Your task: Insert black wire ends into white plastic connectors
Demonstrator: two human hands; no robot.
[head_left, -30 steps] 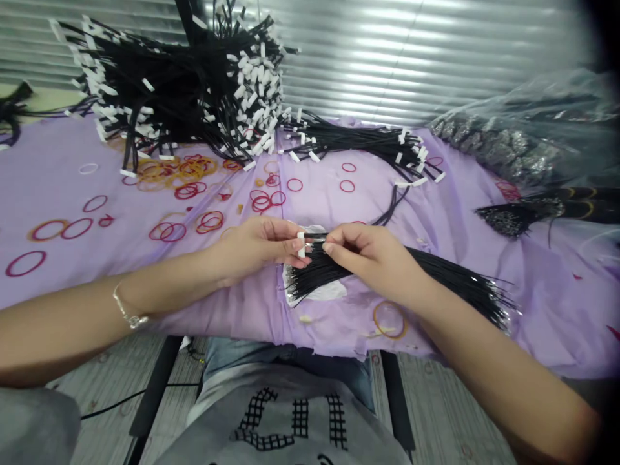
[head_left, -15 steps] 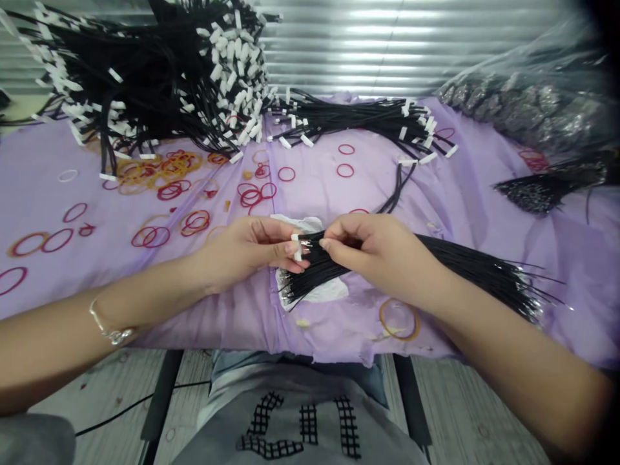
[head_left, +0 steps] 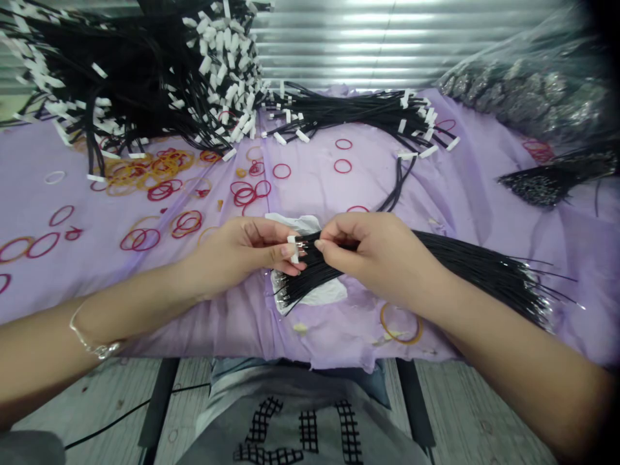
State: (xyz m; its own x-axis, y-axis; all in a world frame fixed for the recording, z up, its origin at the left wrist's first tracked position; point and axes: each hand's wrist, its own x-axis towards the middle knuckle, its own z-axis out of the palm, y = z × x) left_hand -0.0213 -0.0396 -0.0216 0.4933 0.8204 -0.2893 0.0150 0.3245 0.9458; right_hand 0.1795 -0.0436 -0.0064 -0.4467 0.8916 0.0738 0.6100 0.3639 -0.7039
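1. Left hand (head_left: pixel 237 252) and right hand (head_left: pixel 375 258) sit close together at mid-table, fingertips nearly meeting over the work.
2. Fingers: both hands in a narrow pinch. Left thumb and forefinger hold a white connector (head_left: pixel 292 248) at the bundle's left end; right thumb and fingers close on the black wire bundle (head_left: pixel 465 274) just right of it.
3. Long axis of the black wire bundle runs left to right, slanting slightly nearer at right, where its silver-tipped ends fan out. Right hand lies directly over it, with the forearm alongside; left hand meets only its end. A short fan of wire ends drops near-left onto a white plastic sheet (head_left: pixel 322 294).
4. Surface: lilac cloth (head_left: pixel 387 187), scattered with red rubber bands (head_left: pixel 245 192) and orange rubber bands (head_left: pixel 130 171). One orange loop (head_left: pixel 400 323) lies just beyond the right forearm.
5. Far left: a large heap of black wires with white connectors (head_left: pixel 135 71). Far centre: a looser wire bunch (head_left: pixel 349 113).
6. Room: clear plastic bag (head_left: pixel 527 84) at far right, slatted metal blind (head_left: pixel 387 45) behind, plank-patterned floor (head_left: pixel 465 400) below.
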